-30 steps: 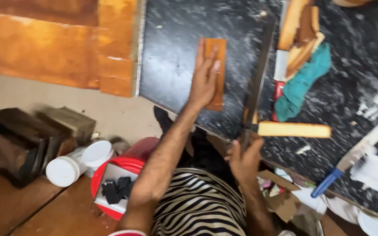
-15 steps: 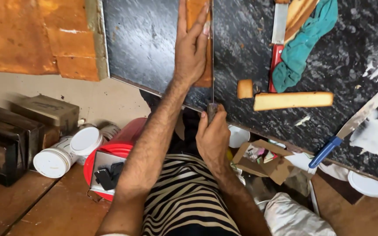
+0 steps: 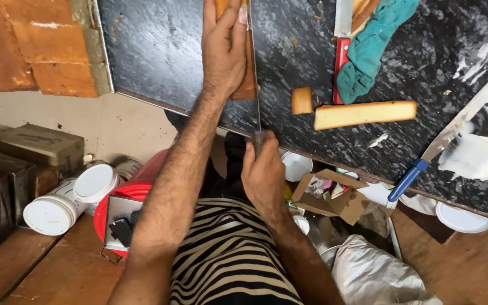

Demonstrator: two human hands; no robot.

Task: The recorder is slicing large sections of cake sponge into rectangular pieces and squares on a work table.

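the left hand (image 3: 224,48) lies flat with its fingers stretched straight and close together, palm down on a brown slab of cake (image 3: 245,79) that rests on the dark speckled tabletop (image 3: 159,51); this grip is not closed around anything, it simply presses from above, and the forearm runs back long and straight toward the striped shirt (image 3: 230,254). the right hand (image 3: 264,175) sits at the near edge of the tabletop, wrist bent, its grip curled tight around the handle of a long knife (image 3: 255,85), whose thin blade runs away from that grip along the right edge of the slab, just beside the left hand's fingers. only a narrow orange-brown strip of the slab shows past the hand, so its full shape cannot be told. to the right of the knife grip a small cut cube of cake (image 3: 301,100) lies near a long pale bar of cake (image 3: 365,114), the two close but apart. further right of them a red-handled knife (image 3: 341,56) lies against a teal cloth (image 3: 371,48), and a blue-handled spatula (image 3: 441,135) slants beside a smear of white cream (image 3: 478,155). below the left forearm stand a red bucket (image 3: 136,192) and white lidded tubs (image 3: 74,197) on the wooden floor (image 3: 57,271); an open cardboard box (image 3: 329,195) sits just right of the right hand.
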